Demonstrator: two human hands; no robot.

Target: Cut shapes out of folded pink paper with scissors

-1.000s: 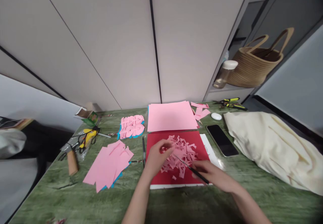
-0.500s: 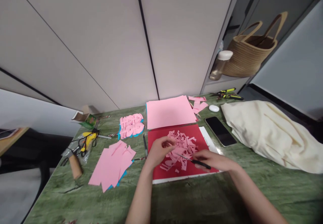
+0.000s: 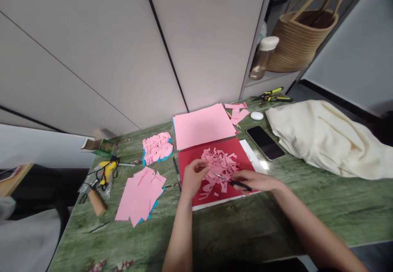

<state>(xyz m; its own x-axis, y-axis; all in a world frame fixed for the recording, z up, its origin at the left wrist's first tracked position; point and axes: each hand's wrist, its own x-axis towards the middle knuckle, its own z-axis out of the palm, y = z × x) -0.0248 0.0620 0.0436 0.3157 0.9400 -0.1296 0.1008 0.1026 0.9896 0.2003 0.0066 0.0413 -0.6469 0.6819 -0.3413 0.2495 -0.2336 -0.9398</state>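
Observation:
A heap of pink paper scraps lies on a red sheet. My left hand is over the left side of the heap, thumb and fingers closed in a pinch on a pink paper piece that blends with the scraps below. From the right, my right hand grips black-handled scissors, fingers wrapped at the handles. Their blades point left toward my left fingertips, low over the scraps. Part of the handles is hidden by my fingers.
Behind the red sheet is a stack of pink sheets. Pink cut-outs and pink pieces are on the left, near a yellow tool. On the right are a phone, a white oval object, pliers and cream cloth.
The camera view has tilted and shifted, so the table appears slightly rotated. Both hands stay at the paper heap, and the scissors remain in my right hand.

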